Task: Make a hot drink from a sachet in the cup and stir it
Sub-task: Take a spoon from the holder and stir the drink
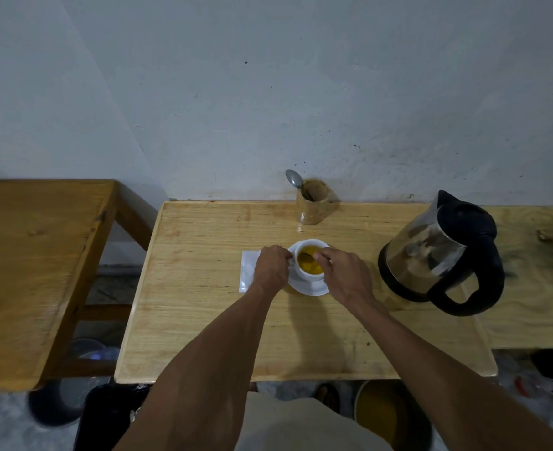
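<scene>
Cup: a small white cup (311, 255) stood on a white saucer (311, 288) near the middle of the pale wooden table (203, 304), and held a yellow-orange drink (314, 266) close to the rim.
Spoon: the bowl of 1 spoon (306, 256) sat in the drink, its handle running to the right hand.
Sachet: a flat white packet (247, 268) lay on the table just left of the saucer, partly under the left hand.
Left hand: the left hand (270, 268) was at the cup's left side, fingers curled in and closed at the handle area; the handle itself was hidden.
Right hand: the right hand (345, 275) reached over the cup's right rim, fingertips pinched narrow on the spoon handle.
Arms: both forearms came in from the near edge and met at the cup.
Kettle: a steel and black kettle (438, 252) stood to the right, apart from the saucer.
Holder: a wooden pot (314, 203) by the wall held 1 more spoon (293, 179).
</scene>
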